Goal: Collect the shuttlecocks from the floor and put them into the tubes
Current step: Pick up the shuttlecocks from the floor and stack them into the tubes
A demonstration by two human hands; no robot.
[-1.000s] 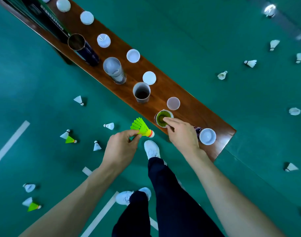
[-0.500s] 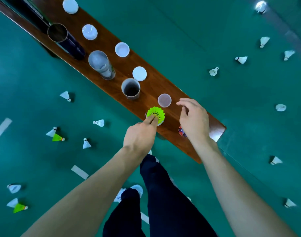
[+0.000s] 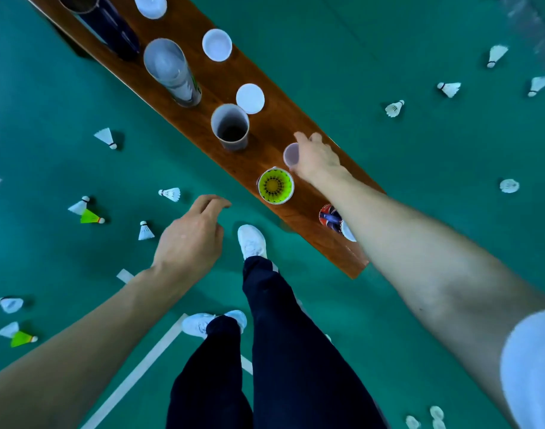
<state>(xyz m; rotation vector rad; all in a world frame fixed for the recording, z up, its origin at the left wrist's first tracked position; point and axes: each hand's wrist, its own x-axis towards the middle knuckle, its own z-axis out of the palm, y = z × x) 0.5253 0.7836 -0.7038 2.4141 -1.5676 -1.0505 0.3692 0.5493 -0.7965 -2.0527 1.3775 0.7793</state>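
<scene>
The right hand (image 3: 317,156), just right of frame centre, has its fingers (image 3: 299,138) curled over a small translucent cap (image 3: 291,154) lying on the bench (image 3: 296,113); it looks like a pinch on the cap's rim, though the hand hides the far side. The left hand (image 3: 190,239), low and left of centre, hangs over the floor (image 3: 388,212) with fingers loosely curled and nothing in them.

Just below the cap stands the full tube (image 3: 276,185), upright on the bench, its mouth toward the camera. The top green shuttlecock (image 3: 276,184) sits in it skirt up and cork down, its long axis along the tube's, so only the ring of ribs shows.

The step in hand seems to be capping this tube. To do it well: lift the cap clear, turn its hollow side down, centre it over the rim and press evenly; the free hand could steady the tube wall so it does not tip. The skirt looks level with the rim, so a gentle push may be needed first.

Three open tubes (image 3: 231,126) stand further toward the upper left, with white caps (image 3: 250,98) beside them. Many white shuttlecocks (image 3: 395,109) lie scattered on the floor at right and left, and some green ones (image 3: 90,216) at left, mostly on their sides, corks pointing in various directions.
</scene>
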